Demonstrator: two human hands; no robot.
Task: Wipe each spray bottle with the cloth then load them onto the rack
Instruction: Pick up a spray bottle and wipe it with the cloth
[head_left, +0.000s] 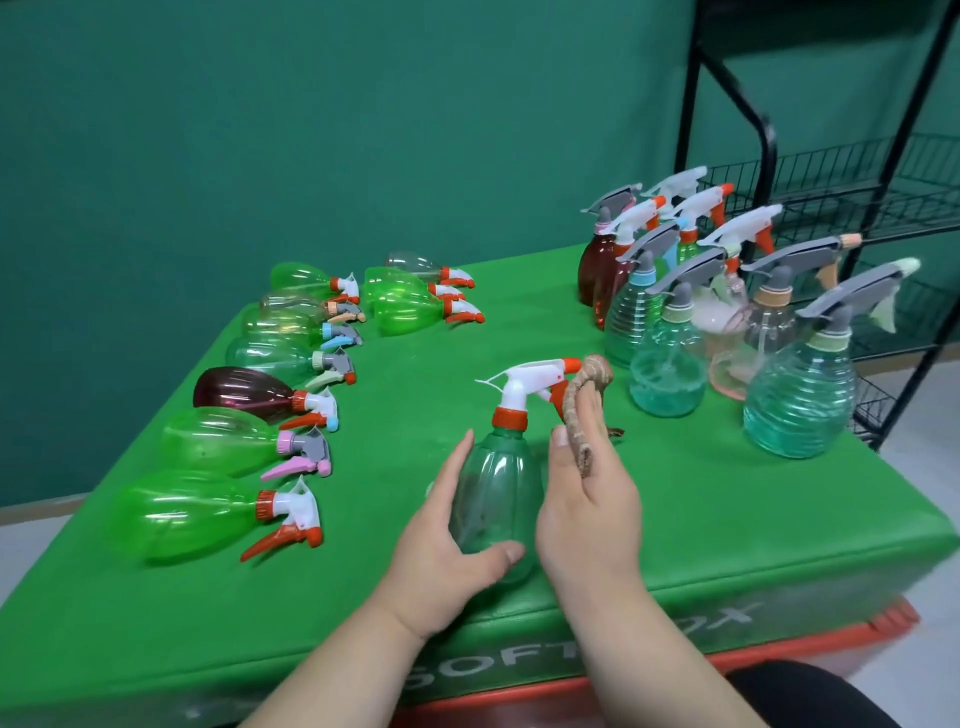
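Spray bottle (498, 499), clear green with a white-and-red trigger head, is upright at the front middle of the green bench (675, 493), nozzle pointing right. Its base is hidden, so I can't tell if it rests on the bench.

Left hand (441, 556) grips the belly, thumb across the front and fingers (461, 457) wrapped round the left side. Right hand (587, 519) sits against the bottle's right side. Its fingers are nearly straight and pinch a twisted brown cloth (581, 410) that runs up to just beside the nozzle.

Likely step: wiping this bottle, not yet racked.

- **Cloth:** it is bunched like a rope, so little of it meets the plastic. Spread it flat over the palm first.
- **Wipe:** the left hand turns the body while the right drags the cloth from neck to base, then over collar and trigger.
- **Grip:** keep it low. The bottle looks light and slick and probably tips easily.

Lying bottles (234, 441) line the left of the bench. Standing bottles (727, 332) crowd the right, near the wire rack (883, 208). Carry the bottle high past those heads when loading.
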